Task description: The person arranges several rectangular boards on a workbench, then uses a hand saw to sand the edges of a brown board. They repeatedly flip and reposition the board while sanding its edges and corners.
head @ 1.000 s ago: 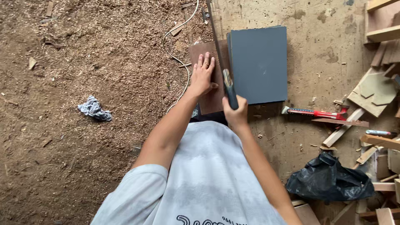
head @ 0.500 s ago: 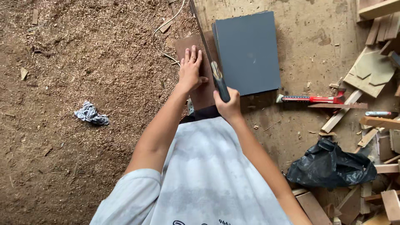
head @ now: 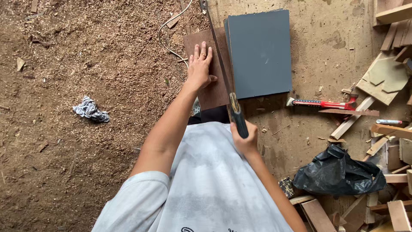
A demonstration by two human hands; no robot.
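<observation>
A: Left hand (head: 200,68)?
B: Fingers spread flat, pressing the brown rectangular wooden board (head: 205,60) on the sawdust-strewn floor (head: 86,56).
A: Right hand (head: 244,139)?
B: Fingers closed round the dark handle of the long-bladed handsaw (head: 223,73); the blade runs along the board's right edge, beside the dark grey flat panel (head: 259,51).

woodworking workshop | sawdust floor (head: 86,56) | wood offcuts (head: 382,77) | hammer (head: 322,103)
</observation>
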